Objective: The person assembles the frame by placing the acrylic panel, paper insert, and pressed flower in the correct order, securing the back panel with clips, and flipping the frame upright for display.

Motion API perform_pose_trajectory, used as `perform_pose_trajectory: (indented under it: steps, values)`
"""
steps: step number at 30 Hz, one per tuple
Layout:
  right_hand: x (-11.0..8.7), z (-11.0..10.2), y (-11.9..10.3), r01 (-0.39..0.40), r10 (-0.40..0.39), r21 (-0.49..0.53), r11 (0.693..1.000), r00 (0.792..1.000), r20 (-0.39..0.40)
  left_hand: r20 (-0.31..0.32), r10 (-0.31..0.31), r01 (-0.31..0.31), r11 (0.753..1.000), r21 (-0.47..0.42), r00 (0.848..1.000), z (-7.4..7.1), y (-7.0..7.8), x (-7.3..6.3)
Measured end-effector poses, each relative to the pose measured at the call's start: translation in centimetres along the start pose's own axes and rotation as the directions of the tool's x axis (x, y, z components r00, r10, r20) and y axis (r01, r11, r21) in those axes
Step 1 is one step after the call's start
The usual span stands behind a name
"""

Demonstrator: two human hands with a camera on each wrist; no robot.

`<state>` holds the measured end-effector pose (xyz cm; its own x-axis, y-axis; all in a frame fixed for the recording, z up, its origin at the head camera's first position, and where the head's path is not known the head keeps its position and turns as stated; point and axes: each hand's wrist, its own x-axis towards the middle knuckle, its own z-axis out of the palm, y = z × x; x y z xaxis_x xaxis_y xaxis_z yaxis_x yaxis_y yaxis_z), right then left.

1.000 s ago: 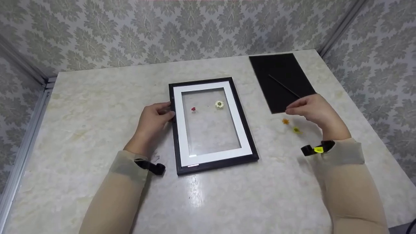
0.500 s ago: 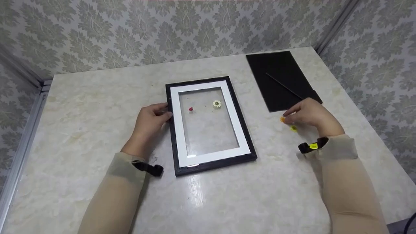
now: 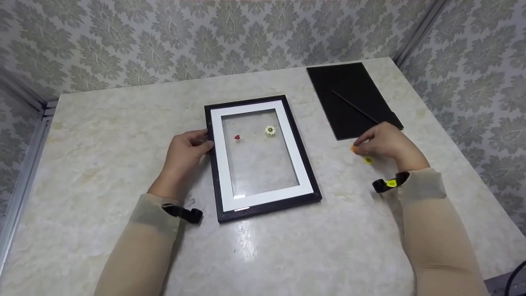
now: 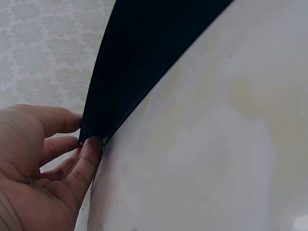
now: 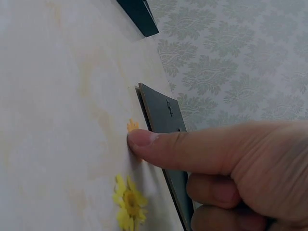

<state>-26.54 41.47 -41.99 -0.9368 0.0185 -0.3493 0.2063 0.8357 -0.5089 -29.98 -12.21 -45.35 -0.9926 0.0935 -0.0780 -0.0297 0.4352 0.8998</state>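
A black picture frame (image 3: 266, 207) with a white mat and a clear pane lies flat on the table. My left hand (image 3: 178, 152) holds its left edge, thumb and fingers around the black side (image 4: 144, 48) in the left wrist view. Within the pane area are a small red flower (image 3: 237, 137) and a cream daisy-like flower (image 3: 270, 130). My right hand (image 3: 384, 142) pinches an orange flower (image 5: 133, 125) between thumb and index finger, low over the table; the thumb covers most of it. Just beside lies a yellow flower (image 5: 130, 204).
A black backing board (image 3: 349, 86) with a thin slanted strip on it lies at the back right, partly behind my right hand. Patterned walls (image 3: 230, 37) enclose the back and sides of the marbled table (image 3: 123, 123). A black cable (image 3: 513, 279) shows at the lower right.
My right hand has come down from above the board's near corner to the orange flower and now pinches it. My left hand stays on the frame; the head view has shifted slightly.
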Motion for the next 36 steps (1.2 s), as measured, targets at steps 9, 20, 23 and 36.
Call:
perform_pose_trajectory:
  steps: [9,20,23,36]
  values:
    - [0.03,-0.06,0.42,0.017,-0.017,0.019,1.000,1.000,0.005,0.010,0.008,-0.008,1.000,-0.003,1.000,-0.10,0.03,-0.19]
    - [0.21,0.20,0.71,0.026,-0.026,0.050,0.998,1.000,-0.010,0.008,-0.004,0.005,0.999,-0.032,1.000,0.02,0.06,-0.25]
    - [0.21,0.24,0.74,0.020,-0.019,0.054,0.998,1.000,-0.014,0.005,-0.005,0.005,0.999,-0.050,1.000,0.14,0.04,-0.18]
    - [0.35,0.14,0.63,0.017,-0.017,0.047,0.999,1.000,0.009,0.008,0.008,-0.007,1.000,-0.020,1.000,0.02,-0.02,-0.17]
